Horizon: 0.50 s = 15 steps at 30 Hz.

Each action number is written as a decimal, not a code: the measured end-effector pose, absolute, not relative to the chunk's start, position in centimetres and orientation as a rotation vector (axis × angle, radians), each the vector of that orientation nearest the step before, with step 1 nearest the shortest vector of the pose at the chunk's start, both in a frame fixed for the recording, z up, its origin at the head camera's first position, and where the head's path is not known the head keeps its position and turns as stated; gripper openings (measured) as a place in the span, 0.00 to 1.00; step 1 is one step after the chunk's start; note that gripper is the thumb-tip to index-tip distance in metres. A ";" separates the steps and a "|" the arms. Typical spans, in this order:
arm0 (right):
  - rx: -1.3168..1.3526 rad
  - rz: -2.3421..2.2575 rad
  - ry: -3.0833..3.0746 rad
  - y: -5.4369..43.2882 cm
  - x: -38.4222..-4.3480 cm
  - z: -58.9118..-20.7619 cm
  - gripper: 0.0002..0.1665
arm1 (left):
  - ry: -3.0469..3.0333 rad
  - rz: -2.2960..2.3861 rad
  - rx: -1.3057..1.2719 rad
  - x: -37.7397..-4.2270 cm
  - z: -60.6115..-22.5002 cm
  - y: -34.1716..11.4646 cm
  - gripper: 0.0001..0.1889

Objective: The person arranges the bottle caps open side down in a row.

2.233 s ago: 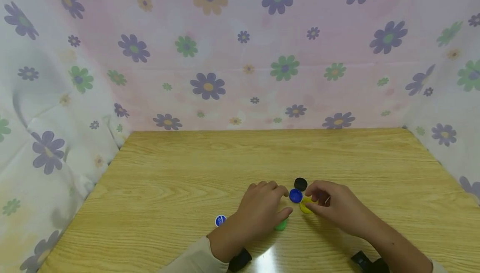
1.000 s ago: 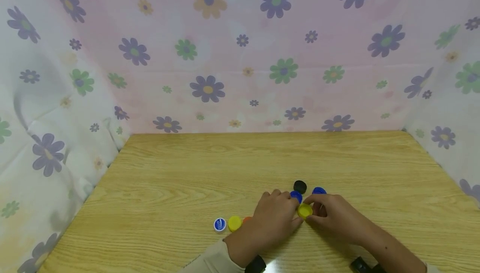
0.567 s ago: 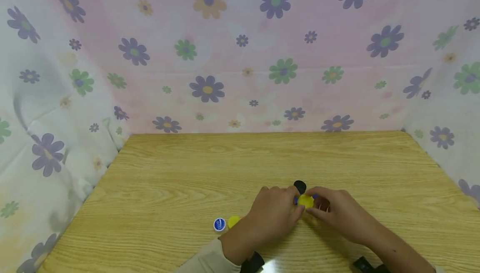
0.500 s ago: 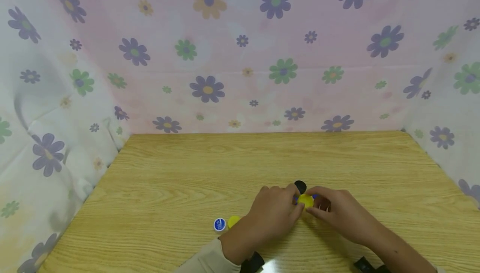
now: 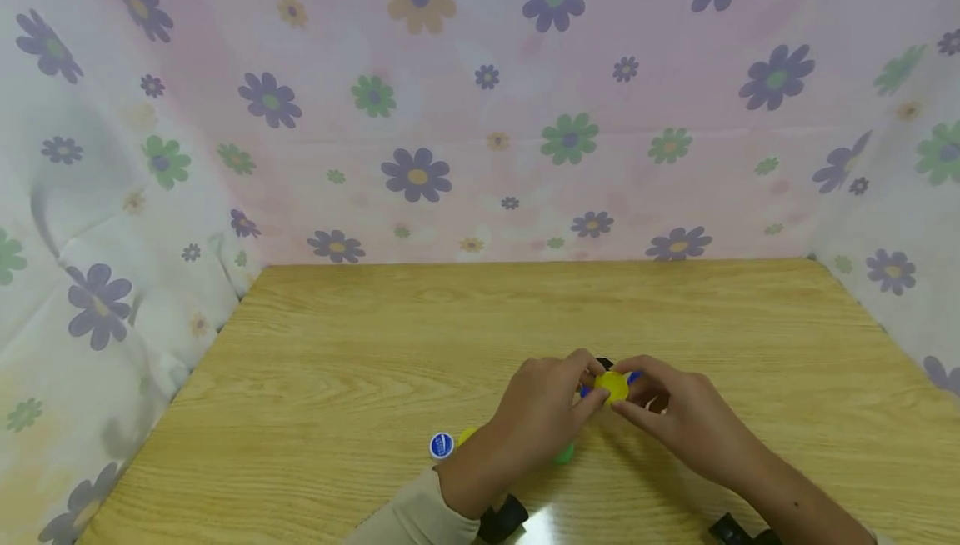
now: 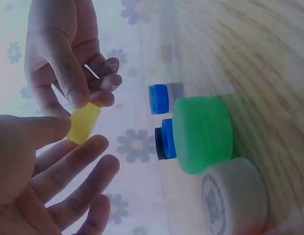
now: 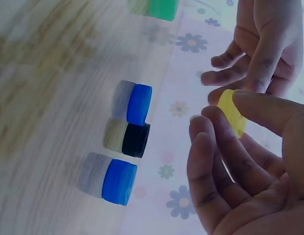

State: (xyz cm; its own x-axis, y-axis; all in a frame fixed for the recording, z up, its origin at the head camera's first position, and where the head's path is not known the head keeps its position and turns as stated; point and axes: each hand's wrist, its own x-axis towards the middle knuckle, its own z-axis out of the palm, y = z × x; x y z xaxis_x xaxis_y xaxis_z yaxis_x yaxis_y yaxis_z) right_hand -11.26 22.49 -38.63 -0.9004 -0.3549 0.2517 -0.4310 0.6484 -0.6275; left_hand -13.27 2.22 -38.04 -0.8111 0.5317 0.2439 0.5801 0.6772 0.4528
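Note:
Both hands pinch one yellow bottle cap (image 5: 612,387) between thumb and fingers, from opposite sides. In the wrist views this cap is held clear of the table. My left hand (image 5: 542,402) grips its left edge; my right hand (image 5: 690,407) grips its right edge. Just beyond the hands, partly hidden by them in the head view, are a black cap (image 7: 136,140) and two blue caps, one blue cap (image 7: 139,104) beside the black one and another blue cap (image 7: 119,181) a little apart. A green cap (image 6: 203,134) lies near my left forearm.
A white cap (image 6: 235,196) with a printed top sits beside the green one. Left of my left forearm lie a blue-and-white cap (image 5: 442,445) and a second yellow cap (image 5: 467,435), partly covered. Flowered cloth (image 5: 480,112) surrounds the wooden table (image 5: 360,320).
Earlier the yellow cap lay by my right fingers with my left hand apart. Since then both hands took hold of it, its hollow side turned out of view, and they shifted slightly away from me.

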 end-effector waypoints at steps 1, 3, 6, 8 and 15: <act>0.652 1.098 -2.741 22.5 -11.3 -38.7 0.22 | -2.789 -0.797 -0.925 -13.3 -38.0 2.2 0.13; 0.636 1.135 -2.727 22.5 -11.3 -38.7 0.22 | -2.778 -0.783 -0.926 -13.4 -37.8 2.1 0.13; 0.614 1.231 -2.727 22.5 -11.2 -38.6 0.20 | -2.756 -0.742 -0.941 -13.6 -37.7 1.9 0.13; 0.595 1.305 -2.740 22.5 -11.2 -38.4 0.18 | -2.730 -0.731 -0.965 -13.7 -37.6 1.7 0.13; 0.542 1.480 -2.804 22.4 -11.3 -38.3 0.14 | -2.684 -0.721 -1.047 -14.0 -37.3 1.1 0.10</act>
State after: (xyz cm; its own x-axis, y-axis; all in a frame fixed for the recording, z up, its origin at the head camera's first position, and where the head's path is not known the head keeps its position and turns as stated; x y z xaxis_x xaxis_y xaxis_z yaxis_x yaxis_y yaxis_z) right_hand -11.30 22.45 -38.31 -0.9404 -0.3281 0.0896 -0.2591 0.5206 -0.8135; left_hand -13.98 1.08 -37.27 -0.7385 0.5912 0.3242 0.6741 0.6363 0.3752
